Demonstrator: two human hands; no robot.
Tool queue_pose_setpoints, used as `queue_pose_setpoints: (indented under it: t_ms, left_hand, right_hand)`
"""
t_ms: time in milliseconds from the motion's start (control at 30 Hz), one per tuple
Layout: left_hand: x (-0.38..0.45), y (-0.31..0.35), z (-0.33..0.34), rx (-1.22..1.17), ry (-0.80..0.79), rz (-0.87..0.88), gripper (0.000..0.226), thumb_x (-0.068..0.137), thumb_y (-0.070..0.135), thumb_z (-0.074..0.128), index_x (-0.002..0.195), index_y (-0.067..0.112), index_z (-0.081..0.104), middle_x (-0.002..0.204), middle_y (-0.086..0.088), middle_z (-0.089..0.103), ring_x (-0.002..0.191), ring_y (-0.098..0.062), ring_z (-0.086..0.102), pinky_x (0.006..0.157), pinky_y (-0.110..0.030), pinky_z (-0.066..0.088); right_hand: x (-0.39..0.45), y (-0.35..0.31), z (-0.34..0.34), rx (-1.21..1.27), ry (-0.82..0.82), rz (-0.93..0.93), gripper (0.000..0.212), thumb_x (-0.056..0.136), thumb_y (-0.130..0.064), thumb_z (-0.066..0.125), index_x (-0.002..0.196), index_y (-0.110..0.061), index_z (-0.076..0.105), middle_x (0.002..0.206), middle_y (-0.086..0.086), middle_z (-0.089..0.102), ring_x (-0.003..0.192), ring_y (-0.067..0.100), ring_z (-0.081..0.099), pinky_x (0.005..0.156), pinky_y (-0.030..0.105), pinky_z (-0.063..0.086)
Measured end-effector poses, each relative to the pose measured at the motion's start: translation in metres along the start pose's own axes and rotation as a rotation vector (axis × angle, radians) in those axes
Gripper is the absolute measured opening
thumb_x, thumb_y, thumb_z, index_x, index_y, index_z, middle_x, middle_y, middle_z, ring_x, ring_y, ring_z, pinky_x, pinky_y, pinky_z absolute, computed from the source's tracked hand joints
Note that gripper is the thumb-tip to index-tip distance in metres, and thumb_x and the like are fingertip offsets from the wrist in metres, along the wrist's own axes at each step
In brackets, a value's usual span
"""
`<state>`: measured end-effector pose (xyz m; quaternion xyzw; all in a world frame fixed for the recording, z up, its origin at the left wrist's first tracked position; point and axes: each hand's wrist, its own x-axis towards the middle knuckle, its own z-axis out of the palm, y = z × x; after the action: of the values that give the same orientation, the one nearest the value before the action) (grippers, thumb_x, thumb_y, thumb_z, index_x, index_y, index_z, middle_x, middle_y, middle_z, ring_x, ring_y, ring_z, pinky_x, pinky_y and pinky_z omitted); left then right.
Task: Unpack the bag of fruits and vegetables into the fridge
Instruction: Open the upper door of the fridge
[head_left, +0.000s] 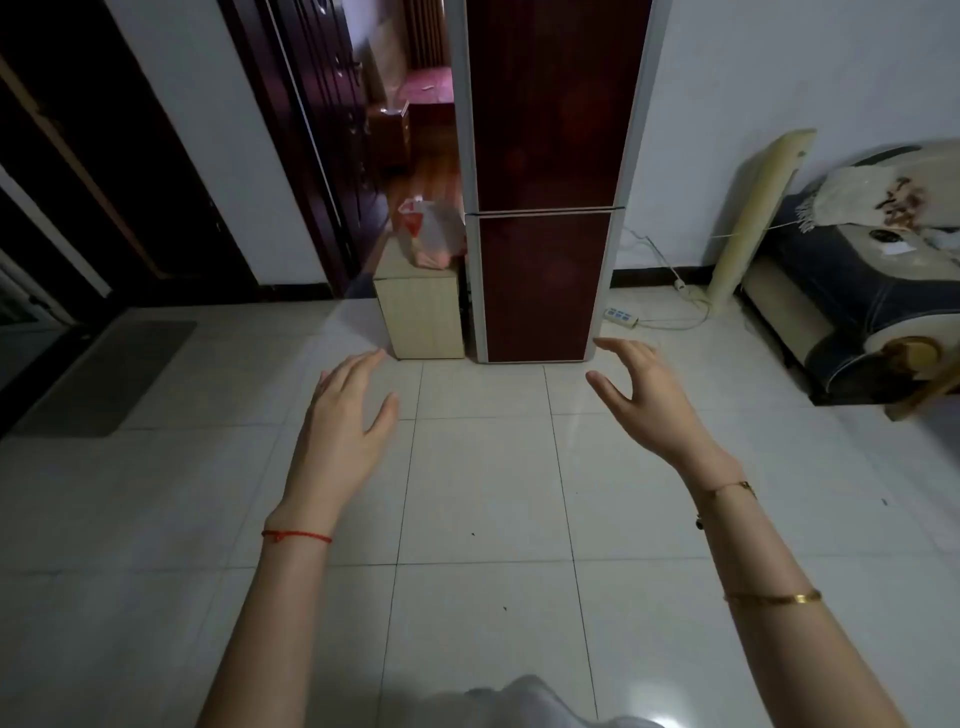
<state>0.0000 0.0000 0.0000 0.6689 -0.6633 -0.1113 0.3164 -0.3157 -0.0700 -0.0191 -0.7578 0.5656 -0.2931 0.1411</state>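
White floor tiles (483, 493) stretch toward a tall dark-red two-door fridge (550, 182), both doors closed. Left hand (345, 415) and right hand (649, 400) reach forward, fingers loose, holding nothing. Beside the fridge, a thin translucent plastic bag (434, 234) sits on a pale wooden cabinet (421, 306); lifted carelessly, it could tear or spill.

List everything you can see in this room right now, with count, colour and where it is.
fridge: one, dark red, doors shut, against far wall
bag: one, clear and red plastic, on cabinet
cabinet: one, pale wood, left of fridge
power strip: one, white, floor right of fridge
mat: one, grey, floor at left
sofa: one, dark blue and cream, at right
rolled mat: one, cream, leaning on wall
left hand: open, empty, red string on wrist
right hand: open, empty, gold bracelets on arm
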Motion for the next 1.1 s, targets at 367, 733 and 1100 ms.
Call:
queue_pose_setpoints:
  t_ms: [367,733,1100]
  left_hand:
    - [0.032,-0.011,0.022,0.023,0.01,-0.029,0.05,0.099,0.024,0.053,0.146,0.016,0.04,0.15,-0.003,0.043,0.14,-0.02,0.037,0.117,-0.048,0.03]
    - [0.172,-0.047,0.061,-0.001,0.017,-0.037,0.049,0.099,0.022,0.054,0.145,0.015,0.042,0.149,-0.003,0.045,0.139,-0.019,0.037,0.118,-0.047,0.029]
    - [0.349,-0.092,0.073,0.006,0.004,-0.027,0.049,0.098,0.023,0.054,0.145,0.015,0.042,0.147,-0.005,0.046,0.136,-0.022,0.041,0.115,-0.048,0.035]
  right_hand:
    - [0.037,0.022,0.017,-0.008,-0.022,0.013,0.045,0.098,-0.036,0.052,0.138,-0.017,0.048,0.137,0.0,0.054,0.132,0.016,0.043,0.103,0.02,0.027]
    - [0.178,0.059,0.069,0.023,-0.061,0.033,0.044,0.097,-0.035,0.054,0.136,-0.016,0.051,0.136,0.0,0.056,0.131,0.016,0.046,0.104,0.02,0.028]
    - [0.344,0.062,0.115,0.025,-0.058,0.052,0.044,0.097,-0.033,0.055,0.137,-0.016,0.051,0.136,0.001,0.055,0.131,0.017,0.044,0.101,0.018,0.028]
